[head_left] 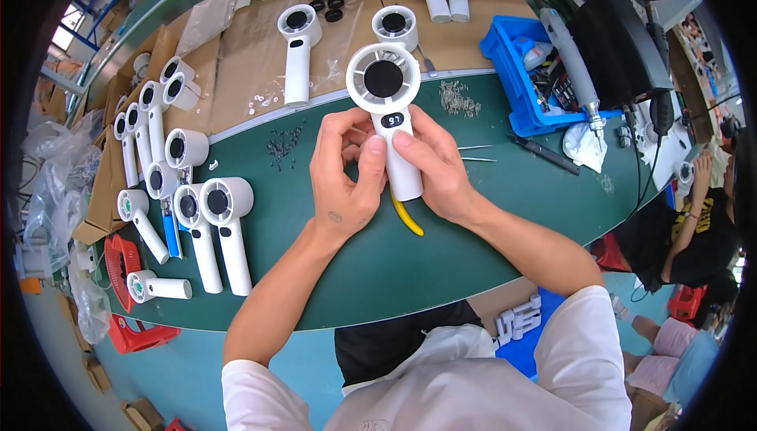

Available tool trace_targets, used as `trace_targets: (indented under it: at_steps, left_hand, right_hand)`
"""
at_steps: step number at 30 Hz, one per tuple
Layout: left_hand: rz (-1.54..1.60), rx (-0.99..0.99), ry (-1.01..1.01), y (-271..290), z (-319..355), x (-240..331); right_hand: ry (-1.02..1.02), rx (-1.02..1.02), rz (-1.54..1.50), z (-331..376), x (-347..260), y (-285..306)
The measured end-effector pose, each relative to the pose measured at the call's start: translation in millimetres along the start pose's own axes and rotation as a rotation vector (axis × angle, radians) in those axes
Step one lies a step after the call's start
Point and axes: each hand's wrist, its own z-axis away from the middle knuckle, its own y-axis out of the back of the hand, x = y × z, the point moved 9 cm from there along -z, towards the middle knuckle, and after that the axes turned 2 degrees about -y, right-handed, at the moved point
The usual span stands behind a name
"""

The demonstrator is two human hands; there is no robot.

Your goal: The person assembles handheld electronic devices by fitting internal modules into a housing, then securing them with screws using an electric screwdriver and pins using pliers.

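Both my hands hold a white handheld fan (404, 171) upright above the green table, its round head with a dark hub pointing away from me. A small dark display on its neck is lit. My left hand (347, 171) grips the handle from the left, thumb against its side. My right hand (438, 164) wraps it from the right, thumb on the front just under the display. Beneath the handle, a curved yellow tool grip (408, 216) shows; the rest of that tool is hidden. Behind the held fan stands another white fan (396, 27).
Several white fans (226, 202) stand at the left, some with open housings. A blue bin (505, 84) of parts is at the right, near an electric screwdriver (572, 60) and a black box (615, 44). Small screws (460, 100) and tweezers (477, 152) lie on the green table (315, 289).
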Motion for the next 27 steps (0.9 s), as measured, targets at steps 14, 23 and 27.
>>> trace_targets:
  at_steps: [14,23,27]
  left_hand:
    - [-0.01,0.0,-0.003,0,1,0]
    - [0.019,-0.013,-0.039,0,1,3]
    - [-0.06,0.008,-0.213,2,6,18]
  right_hand:
    - [-0.04,-0.086,-0.181,-2,7,3]
    - [-0.13,0.089,-0.234,4,7,0]
    - [-0.149,0.061,-0.24,12,3,-8]
